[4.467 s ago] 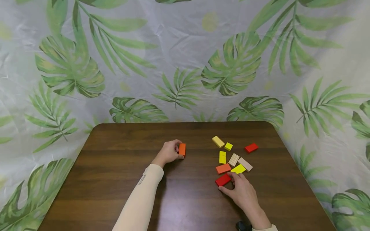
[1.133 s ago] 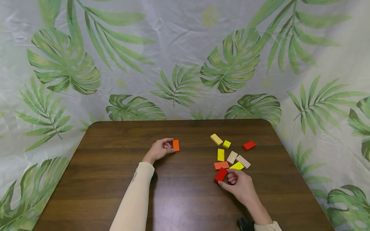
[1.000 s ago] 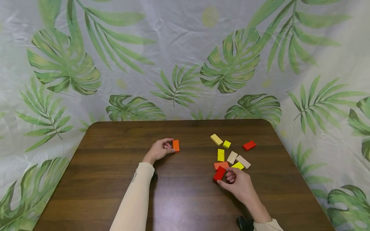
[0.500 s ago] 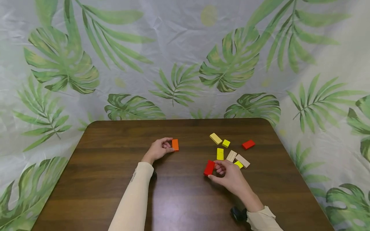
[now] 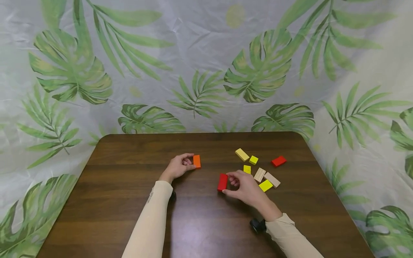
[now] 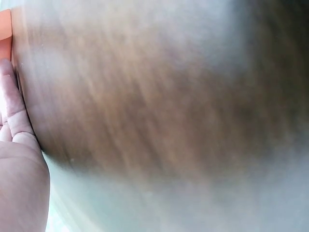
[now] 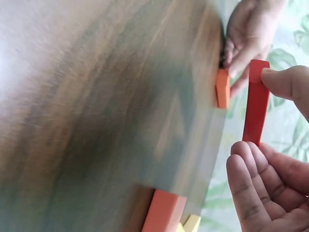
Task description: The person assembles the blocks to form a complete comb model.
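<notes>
The left hand (image 5: 176,167) held the orange block (image 5: 196,161) on the brown table (image 5: 113,215), pinched between thumb and finger. Right of the orange block and nearer the person, the right hand (image 5: 246,186) pinched a red block (image 5: 222,182) by its ends; whether that block touched the table could not be told. Farther right of the orange block lay a pale yellow block (image 5: 242,154), a yellow cube (image 5: 254,159), a striped wooden block (image 5: 260,175), a pinkish block (image 5: 272,179) and another red block (image 5: 278,161)
</notes>
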`<state>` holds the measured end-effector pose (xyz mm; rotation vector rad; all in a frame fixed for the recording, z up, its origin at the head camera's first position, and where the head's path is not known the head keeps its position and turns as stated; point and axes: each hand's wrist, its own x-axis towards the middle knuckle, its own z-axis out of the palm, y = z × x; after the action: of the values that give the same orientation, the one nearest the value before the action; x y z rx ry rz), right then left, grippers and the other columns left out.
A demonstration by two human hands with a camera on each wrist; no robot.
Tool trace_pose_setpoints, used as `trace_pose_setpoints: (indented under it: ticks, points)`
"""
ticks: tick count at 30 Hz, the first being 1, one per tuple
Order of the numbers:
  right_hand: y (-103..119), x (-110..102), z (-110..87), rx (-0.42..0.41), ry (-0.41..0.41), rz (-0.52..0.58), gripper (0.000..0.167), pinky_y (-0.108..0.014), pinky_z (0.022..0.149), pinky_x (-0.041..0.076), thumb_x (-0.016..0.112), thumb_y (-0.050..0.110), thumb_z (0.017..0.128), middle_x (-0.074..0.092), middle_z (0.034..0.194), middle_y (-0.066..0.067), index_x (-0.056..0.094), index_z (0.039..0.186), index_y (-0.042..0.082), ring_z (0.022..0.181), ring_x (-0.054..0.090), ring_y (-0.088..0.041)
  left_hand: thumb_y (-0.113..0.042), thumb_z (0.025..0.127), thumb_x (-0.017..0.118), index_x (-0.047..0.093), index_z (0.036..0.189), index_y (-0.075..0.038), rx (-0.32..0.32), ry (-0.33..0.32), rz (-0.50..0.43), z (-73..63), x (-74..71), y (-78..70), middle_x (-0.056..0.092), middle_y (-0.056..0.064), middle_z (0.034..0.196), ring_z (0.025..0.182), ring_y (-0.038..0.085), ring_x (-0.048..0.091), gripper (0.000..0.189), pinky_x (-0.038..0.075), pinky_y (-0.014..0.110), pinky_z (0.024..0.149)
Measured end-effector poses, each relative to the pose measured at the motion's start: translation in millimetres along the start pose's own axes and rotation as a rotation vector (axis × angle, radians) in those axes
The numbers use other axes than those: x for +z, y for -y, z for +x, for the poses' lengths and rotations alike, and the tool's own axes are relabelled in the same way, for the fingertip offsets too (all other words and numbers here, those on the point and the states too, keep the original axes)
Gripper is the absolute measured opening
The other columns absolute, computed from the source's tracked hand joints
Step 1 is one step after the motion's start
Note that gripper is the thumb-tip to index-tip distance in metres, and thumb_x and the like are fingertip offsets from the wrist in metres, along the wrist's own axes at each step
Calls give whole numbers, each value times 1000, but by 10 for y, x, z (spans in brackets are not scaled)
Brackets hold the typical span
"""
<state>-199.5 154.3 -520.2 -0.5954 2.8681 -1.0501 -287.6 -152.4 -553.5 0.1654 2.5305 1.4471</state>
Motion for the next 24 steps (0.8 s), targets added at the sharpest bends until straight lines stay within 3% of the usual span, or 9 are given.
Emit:
trace_pose_setpoints:
  ticks: [24]
  points:
    - [102,262,448,-119,106,-64,56,-32,87,63,92,30,84,70,101,-2,74,128,0,92,68,-13,-17,97,81,67,147,-13,-5,-18,15,6,0,0,69,6,104,89,16,60,52,49,25,82]
